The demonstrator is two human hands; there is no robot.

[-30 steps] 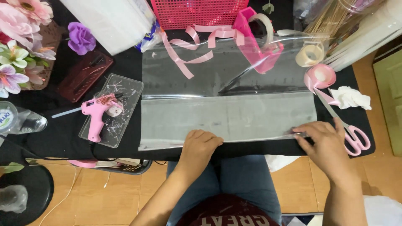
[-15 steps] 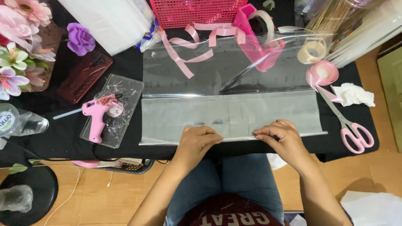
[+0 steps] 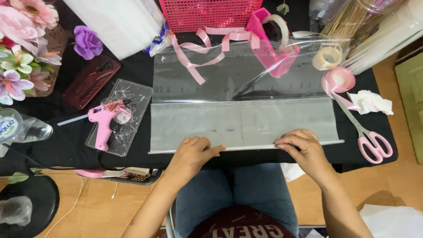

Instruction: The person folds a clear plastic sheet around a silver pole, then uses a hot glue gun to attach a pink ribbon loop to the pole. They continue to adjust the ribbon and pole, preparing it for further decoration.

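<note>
Two hands rest on the near edge of a clear plastic sheet (image 3: 242, 123) that lies flat on the black surface (image 3: 66, 141). The left hand (image 3: 191, 154) lies with loosely curled fingers on the folded edge, the thumb pointing right along it. The right hand (image 3: 304, 147) presses the same edge with bent fingers; whether it pinches the film or only pushes down, I cannot tell.

Around the sheet is much clutter. To the left, a pink glue gun (image 3: 103, 121) lies on a clear tray (image 3: 139, 94), just beside the sheet. Behind the sheet, pink ribbon (image 3: 207, 48) and a pink tape dispenser (image 3: 271, 44) lie on its far part, with a pink basket (image 3: 209, 13) behind them. At the right are a roll of tape (image 3: 327, 57), a pink ribbon roll (image 3: 338, 79) and pink-handled scissors (image 3: 368, 136) — the scissors are near the right hand but apart from it.

Artificial flowers (image 3: 22, 44) are cut off at the left edge, and the basket at the top. The sheet is transparent — its far edge is hard to make out.
</note>
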